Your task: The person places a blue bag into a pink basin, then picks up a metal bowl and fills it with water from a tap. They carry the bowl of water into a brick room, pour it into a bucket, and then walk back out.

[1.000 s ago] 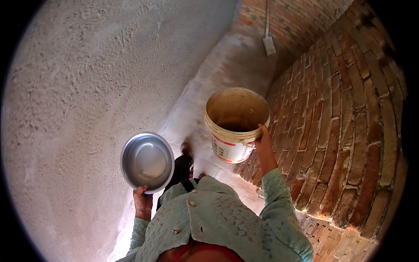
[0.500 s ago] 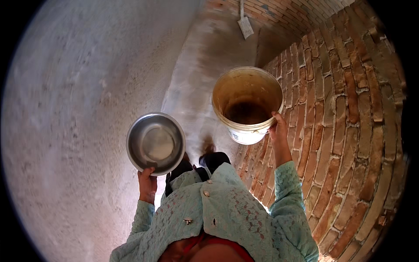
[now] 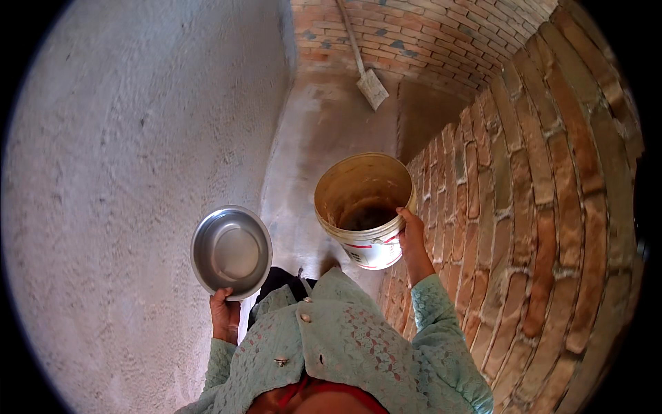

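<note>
My left hand (image 3: 224,314) grips the near rim of a shallow round metal basin (image 3: 234,252), thumb over the edge. Nothing shows inside the basin. On the right, my right hand (image 3: 412,238) is closed on the right rim of a white plastic bucket (image 3: 372,252) with a red stripe. The bucket tilts so its mouth faces me; its inside is stained brown, and the bottom is dark, so I cannot tell whether anything lies there. Basin and bucket are held apart, in front of my body.
A rough grey wall (image 3: 145,138) rises on the left, and a brick wall (image 3: 524,228) on the right. Between them runs a narrow concrete floor (image 3: 324,131). At the far end a long-handled shovel (image 3: 373,90) leans against another brick wall (image 3: 427,34).
The view has shifted, and the shovel and far brick wall show more fully and lower in the picture. Basin and bucket, still in my hands, appear lower and further left.
</note>
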